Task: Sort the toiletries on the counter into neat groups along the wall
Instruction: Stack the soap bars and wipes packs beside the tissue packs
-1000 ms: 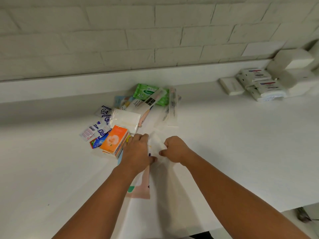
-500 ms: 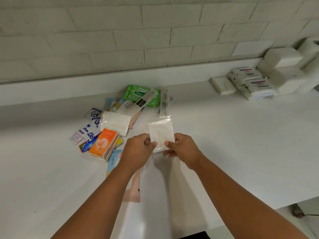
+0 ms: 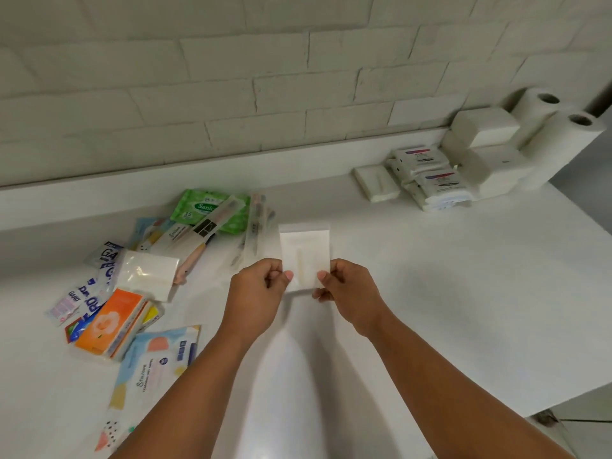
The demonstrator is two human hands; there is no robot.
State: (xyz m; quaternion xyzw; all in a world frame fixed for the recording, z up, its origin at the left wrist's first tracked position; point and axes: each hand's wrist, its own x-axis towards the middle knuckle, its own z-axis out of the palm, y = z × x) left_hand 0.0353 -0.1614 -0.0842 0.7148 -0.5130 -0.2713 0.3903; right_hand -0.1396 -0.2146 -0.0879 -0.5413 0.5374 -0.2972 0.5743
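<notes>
You face a white-painted brick wall (image 3: 231, 77) beyond your left hand (image 3: 256, 294), a white counter (image 3: 463, 309) with low upstand (image 3: 198, 180) beneath, and pale floor (image 3: 583, 435) lower right of your right hand (image 3: 351, 293).

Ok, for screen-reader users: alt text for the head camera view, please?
A person's left-hand grip and right-hand grip pinch a small flat white packet above a white counter. A green wipes pack, an orange packet and other toiletries lie jumbled at left; white packs and two white paper rolls line the brick wall at right.
</notes>
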